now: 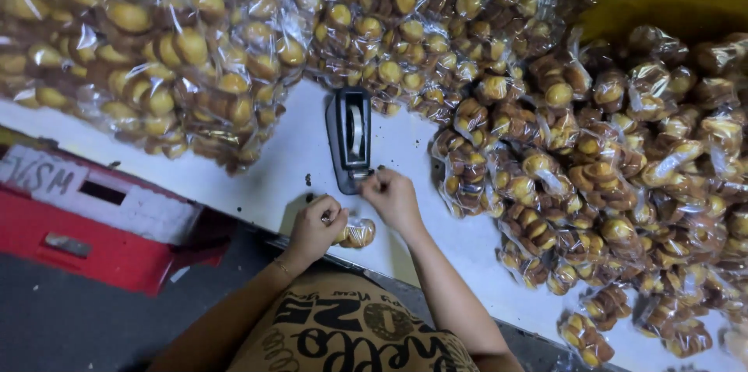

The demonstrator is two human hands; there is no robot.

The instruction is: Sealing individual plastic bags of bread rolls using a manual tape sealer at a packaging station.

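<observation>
The small bag of cakes [358, 233] lies on the white table [280, 169] right at its near edge, pinched at its neck by the left hand [315, 225], which is curled tight around the gathered plastic. The bag's long axis runs roughly left to right, its twisted neck toward the left hand and its rounded bottom toward the right. The right hand [392, 197] reaches up to the near end of the dark tape dispenser [350, 138], fingertips narrowed onto the tape there; whether it grips a strip I cannot tell.

From the head view, the dispenser stands with its length running away from the person, its cutter end nearest the hands. The only bare tabletop is a narrow strip around and left of the dispenser; it is hemmed in by large clear sacks of yellow cakes [156, 52] on the far left and across the back, and by a heap of small filled bags [623, 185] crowding the whole right side, close beside the right wrist. A few dark crumbs dot the white surface. Below the table's left edge sits a red crate [86, 247] on the grey floor.
</observation>
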